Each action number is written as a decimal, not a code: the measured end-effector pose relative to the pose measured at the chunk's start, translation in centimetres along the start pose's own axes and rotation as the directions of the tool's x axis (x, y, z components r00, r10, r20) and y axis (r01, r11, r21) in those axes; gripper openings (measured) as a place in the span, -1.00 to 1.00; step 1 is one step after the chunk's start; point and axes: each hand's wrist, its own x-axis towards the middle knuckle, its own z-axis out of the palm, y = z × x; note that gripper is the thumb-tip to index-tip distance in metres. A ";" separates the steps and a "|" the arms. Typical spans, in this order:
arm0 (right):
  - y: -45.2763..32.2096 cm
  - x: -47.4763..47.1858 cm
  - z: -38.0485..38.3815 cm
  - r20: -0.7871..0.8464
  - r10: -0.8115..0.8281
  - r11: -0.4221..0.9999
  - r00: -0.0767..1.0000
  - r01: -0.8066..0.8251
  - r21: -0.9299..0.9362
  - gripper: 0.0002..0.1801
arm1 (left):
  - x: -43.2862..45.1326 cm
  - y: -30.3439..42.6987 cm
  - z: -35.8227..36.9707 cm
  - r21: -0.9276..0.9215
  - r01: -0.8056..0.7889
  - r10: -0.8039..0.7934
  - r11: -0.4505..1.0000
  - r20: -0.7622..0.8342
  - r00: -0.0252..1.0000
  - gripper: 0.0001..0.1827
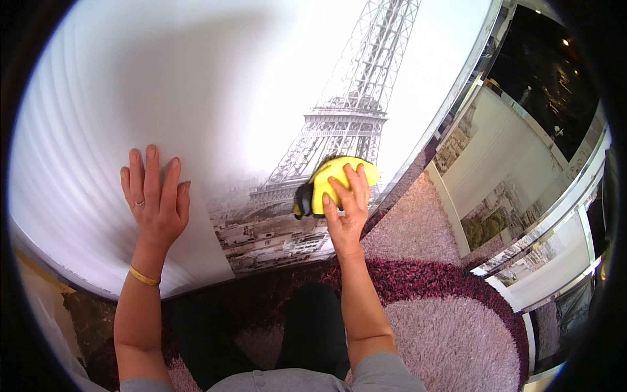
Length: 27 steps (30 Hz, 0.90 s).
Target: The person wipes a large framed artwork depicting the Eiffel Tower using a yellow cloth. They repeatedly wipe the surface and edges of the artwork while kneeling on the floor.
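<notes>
A large upright panel (235, 103) fills most of the view and bears a grey print of the Eiffel Tower (345, 128) above city rooftops. My left hand (157, 198) rests against the pale area at the left, palm towards the surface, fingers apart and holding nothing. My right hand (349, 210) presses a soft yellow-and-black pad (327, 183) against the foot of the printed tower. Black folds stick out at the pad's left end. I cannot tell whether it is a sponge or a bunched cloth.
Beneath the panel lies a shaggy rug (448, 338), pinkish with a dark purple band (416, 279). To the right, glossy panels (514, 161) show similar city prints and reflections. The big panel's metal edge (458, 98) runs down its right side. My dark-trousered legs (313, 328) are close below it.
</notes>
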 end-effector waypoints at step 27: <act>-1.0 11.7 4.1 -0.297 -0.144 0.938 0.944 0.034 -0.346 -0.35 | -0.4 -0.2 -0.2 -0.031 0.014 -0.014 0.999 -0.011 1.000 -0.61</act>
